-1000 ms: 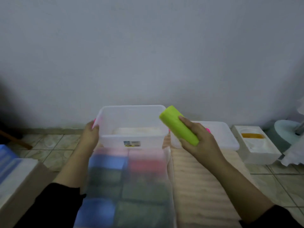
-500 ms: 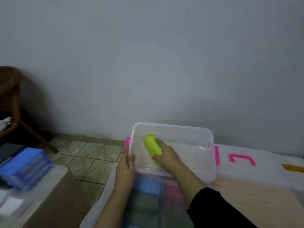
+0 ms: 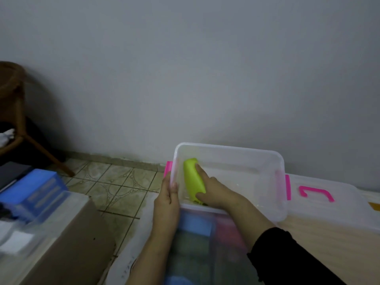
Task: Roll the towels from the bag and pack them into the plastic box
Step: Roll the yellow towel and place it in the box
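A clear plastic box (image 3: 265,159) with pink latches stands on the light mat in front of me. Inside it, against the left wall, lies a rolled lime-green towel (image 3: 193,178). My right hand (image 3: 213,192) reaches into the box and grips this roll, fingers on top and thumb under its near end. My left hand (image 3: 166,200) holds the box's left wall, thumb over the rim. Below the box lies a translucent bag (image 3: 201,249) with blue, pink and dark green folded towels showing through.
The box's clear lid (image 3: 333,202) with a pink handle lies to the right. A cardboard box (image 3: 67,239) with blue and clear containers (image 3: 35,194) sits at left. A wooden chair (image 3: 18,124) stands at far left on tiled floor. A grey wall rises behind.
My right hand carried the green roll from above the box's right edge down into the box and against its left wall. My view swung left. The left hand stayed on the box.
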